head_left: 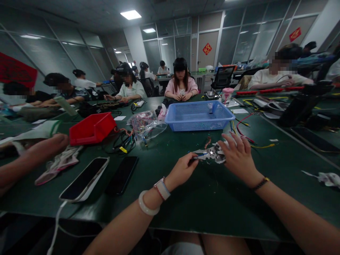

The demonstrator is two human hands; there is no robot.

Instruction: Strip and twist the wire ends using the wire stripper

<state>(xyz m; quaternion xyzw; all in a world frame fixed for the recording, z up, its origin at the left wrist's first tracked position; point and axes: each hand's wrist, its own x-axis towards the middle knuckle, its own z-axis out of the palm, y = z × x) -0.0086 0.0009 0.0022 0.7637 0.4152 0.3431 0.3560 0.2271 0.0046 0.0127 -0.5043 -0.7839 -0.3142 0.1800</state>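
Pliers [211,153] are held at one end by the left hand [182,170]; the right hand [240,159], partly spread, is at the opposite end, grip indeterminable.

Left hand [181,170] holding a metal tool [211,153], right hand [239,159] at its other end — blue basket [199,125] beyond

- Metal tool [211,153]: right end partly hidden by the right hand [238,156].
- Co-worker's arm [29,159], near left: cut off at the edge.
- Red banner [17,70], far left: cut off too.
- Clear bag [146,124]: contents too blurred to tell.
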